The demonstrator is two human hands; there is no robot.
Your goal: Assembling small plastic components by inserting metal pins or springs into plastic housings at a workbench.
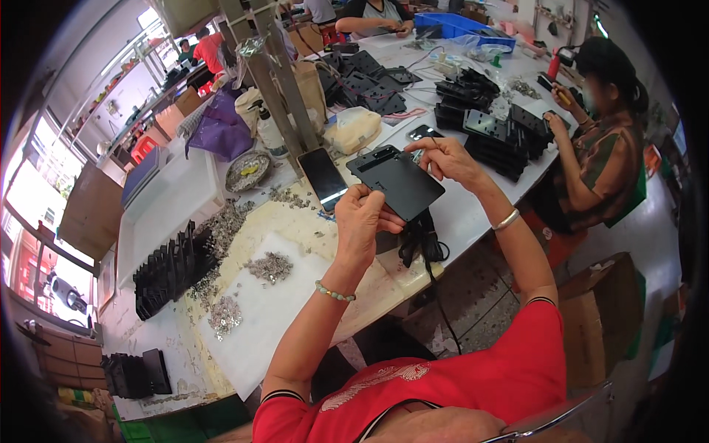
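A flat black rectangular plate (402,188), with a slot along its far edge, is tilted above the table in front of me. My left hand (360,225) pinches its near-left edge between thumb and fingers. At the plate's far-right corner is my right hand (447,159), its index finger reaching onto the surface and the other fingers curled. Whatever small thing those fingertips may hold is too small to make out. Just left of the plate lies a dark-screened phone (323,177). A bundle of black cable (422,242) hangs below the plate.
Small metal parts lie in piles (269,267) on white paper and in a bowl (248,171). Black pieces stand in a row (171,269) at left. More black plates are stacked (491,136) near a co-worker (602,148). Metal posts (277,81) rise beyond the phone.
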